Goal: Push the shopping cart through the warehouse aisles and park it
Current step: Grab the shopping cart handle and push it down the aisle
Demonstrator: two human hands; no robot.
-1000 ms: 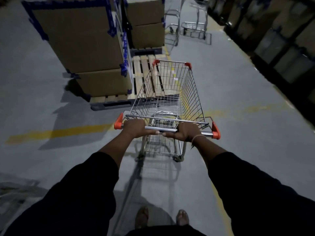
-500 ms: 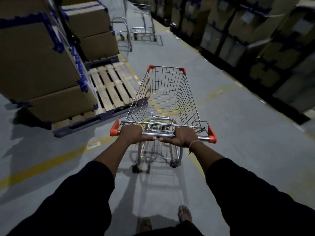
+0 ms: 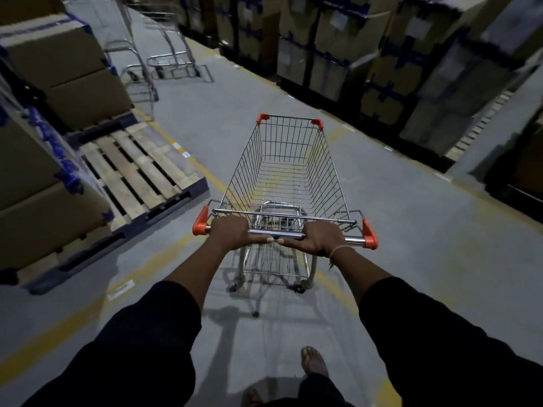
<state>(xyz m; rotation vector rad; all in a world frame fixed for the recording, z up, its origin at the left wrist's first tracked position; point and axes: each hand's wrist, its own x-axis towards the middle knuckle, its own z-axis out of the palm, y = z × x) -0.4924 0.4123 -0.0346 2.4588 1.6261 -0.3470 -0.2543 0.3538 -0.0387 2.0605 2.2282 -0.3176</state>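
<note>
Both hands, left hand (image 3: 232, 232) and right hand (image 3: 316, 239), fingers curled round the handle bar (image 3: 276, 232) near its middle (for even steering), cart (image 3: 286, 183) mid-aisle, clear of the pallet (image 3: 138, 174).

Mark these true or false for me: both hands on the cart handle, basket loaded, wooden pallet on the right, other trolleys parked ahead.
1. Both the left hand and right hand grip the cart handle. True.
2. The shopping cart basket carries boxes. False: it is empty.
3. The wooden pallet lies right of the cart. False: it lies left.
4. Metal trolleys stand further up the aisle. True.
</note>
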